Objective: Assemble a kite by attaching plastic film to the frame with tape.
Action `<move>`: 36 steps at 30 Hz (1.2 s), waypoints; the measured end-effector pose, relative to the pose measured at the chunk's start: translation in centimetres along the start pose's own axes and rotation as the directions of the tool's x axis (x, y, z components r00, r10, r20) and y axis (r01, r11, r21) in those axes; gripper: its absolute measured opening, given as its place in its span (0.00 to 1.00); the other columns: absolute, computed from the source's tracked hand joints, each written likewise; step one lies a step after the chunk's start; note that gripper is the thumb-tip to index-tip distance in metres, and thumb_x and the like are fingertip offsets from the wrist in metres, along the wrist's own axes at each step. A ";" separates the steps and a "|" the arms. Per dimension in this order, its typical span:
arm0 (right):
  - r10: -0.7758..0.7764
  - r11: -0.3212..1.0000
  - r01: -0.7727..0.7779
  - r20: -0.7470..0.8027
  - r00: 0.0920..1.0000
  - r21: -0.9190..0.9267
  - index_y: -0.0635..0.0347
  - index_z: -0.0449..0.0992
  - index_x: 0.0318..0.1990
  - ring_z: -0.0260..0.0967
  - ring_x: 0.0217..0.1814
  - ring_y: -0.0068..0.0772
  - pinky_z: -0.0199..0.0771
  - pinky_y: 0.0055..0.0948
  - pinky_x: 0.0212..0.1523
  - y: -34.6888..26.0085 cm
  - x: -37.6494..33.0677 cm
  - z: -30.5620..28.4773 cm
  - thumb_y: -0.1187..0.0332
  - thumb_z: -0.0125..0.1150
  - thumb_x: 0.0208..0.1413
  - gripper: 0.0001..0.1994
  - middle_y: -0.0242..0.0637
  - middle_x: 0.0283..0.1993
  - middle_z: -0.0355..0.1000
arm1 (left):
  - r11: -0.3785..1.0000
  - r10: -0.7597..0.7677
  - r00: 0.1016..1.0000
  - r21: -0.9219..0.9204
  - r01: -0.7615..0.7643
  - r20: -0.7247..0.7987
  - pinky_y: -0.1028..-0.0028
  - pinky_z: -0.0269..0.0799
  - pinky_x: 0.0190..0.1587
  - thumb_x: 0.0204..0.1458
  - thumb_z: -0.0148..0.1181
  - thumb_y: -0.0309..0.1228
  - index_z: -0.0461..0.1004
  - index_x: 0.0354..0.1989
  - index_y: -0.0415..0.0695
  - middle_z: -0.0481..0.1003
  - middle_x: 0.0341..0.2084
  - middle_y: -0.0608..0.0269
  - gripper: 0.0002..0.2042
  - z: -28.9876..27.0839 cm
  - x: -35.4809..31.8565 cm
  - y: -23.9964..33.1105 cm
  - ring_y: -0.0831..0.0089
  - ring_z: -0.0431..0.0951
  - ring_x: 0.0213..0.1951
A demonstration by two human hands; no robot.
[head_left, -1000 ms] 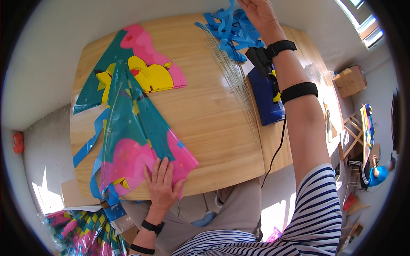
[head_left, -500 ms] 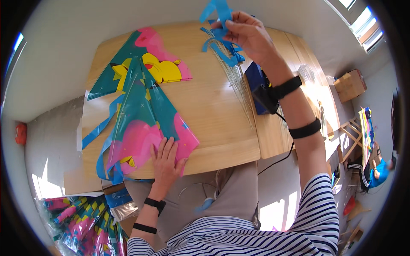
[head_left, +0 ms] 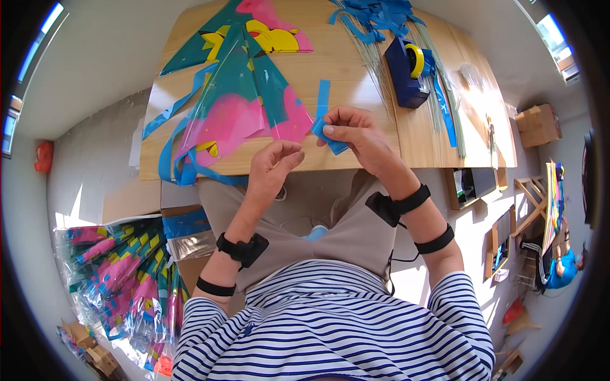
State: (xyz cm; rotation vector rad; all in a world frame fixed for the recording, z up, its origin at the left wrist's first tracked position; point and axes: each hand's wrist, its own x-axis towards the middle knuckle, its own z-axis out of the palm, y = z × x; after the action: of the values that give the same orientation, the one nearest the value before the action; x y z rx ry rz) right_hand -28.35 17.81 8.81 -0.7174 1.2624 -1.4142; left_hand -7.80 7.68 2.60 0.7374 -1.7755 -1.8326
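Note:
My right hand (head_left: pixel 357 140) pinches a short blue ribbon (head_left: pixel 323 98) above the front of the table; the ribbon is folded, with one end sticking up and one hanging below. Just to its left, my left hand (head_left: pixel 272 173) has its fingers curled, thumb and forefinger together. Whatever lies between those fingertips, if anything, is too small to make out. Beyond the left hand, a folded kite (head_left: pixel 232 117) of shiny teal, pink and yellow film lies on the table. Blue ribbon tails (head_left: pixel 166 159) trail from its left side.
A blue tape dispenser (head_left: pixel 406 79) with a yellow-cored roll stands right of centre, near thin rods (head_left: pixel 375 70) and a heap of blue ribbons (head_left: pixel 381 16). More folded kites (head_left: pixel 121 279) fill the lower left. At far right another person (head_left: pixel 562 267) sits in blue.
My right hand has come down from the ribbon heap to the table's front with a blue ribbon. My left hand has lifted off the kite. The view has shifted, showing the tape dispenser.

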 end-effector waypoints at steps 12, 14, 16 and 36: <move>-0.027 0.999 0.026 -0.030 0.999 -0.020 0.63 0.80 0.41 0.73 0.34 0.17 0.69 0.19 0.33 3.0 -7.7 4.9 0.70 0.67 0.60 0.06 0.29 0.35 0.78 | 0.791 -0.113 0.990 -0.595 0.142 0.087 0.74 0.75 0.49 0.60 0.65 0.29 0.78 0.44 0.41 0.81 0.38 0.64 0.07 2.4 -5.4 3.0 0.76 0.80 0.40; -0.041 0.999 0.040 -0.043 0.998 -0.030 0.63 0.80 0.40 0.73 0.33 0.17 0.68 0.19 0.33 3.7 -8.5 5.6 0.70 0.67 0.59 0.06 0.30 0.34 0.78 | 0.772 -0.090 0.995 -0.629 0.094 0.039 0.74 0.76 0.48 0.59 0.66 0.27 0.78 0.42 0.41 0.81 0.38 0.64 0.06 2.5 -5.9 2.9 0.75 0.80 0.39; -0.046 0.997 0.043 -0.045 0.998 -0.062 0.63 0.80 0.40 0.72 0.32 0.17 0.67 0.19 0.32 4.3 -9.1 6.0 0.70 0.67 0.59 0.06 0.31 0.32 0.78 | 0.769 -0.084 0.996 -0.638 0.051 -0.021 0.74 0.76 0.47 0.58 0.66 0.25 0.77 0.42 0.42 0.81 0.37 0.65 0.06 2.3 -6.2 2.6 0.75 0.80 0.39; 0.291 0.895 -0.276 -0.011 0.957 -0.350 0.64 0.80 0.35 0.75 0.31 0.24 0.70 0.27 0.33 14.2 -12.0 4.2 0.73 0.67 0.55 0.04 0.35 0.30 0.79 | 0.781 -0.104 0.959 -0.619 -0.086 -0.264 0.73 0.78 0.43 0.57 0.64 0.21 0.76 0.38 0.43 0.80 0.34 0.65 0.04 -1.4 -4.7 1.2 0.74 0.81 0.36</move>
State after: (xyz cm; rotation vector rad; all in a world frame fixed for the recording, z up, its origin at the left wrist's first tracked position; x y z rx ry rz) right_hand -16.98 29.51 -1.02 -0.7570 1.5365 -0.9422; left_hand -3.41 9.73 4.04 0.6846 -0.8779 -2.0257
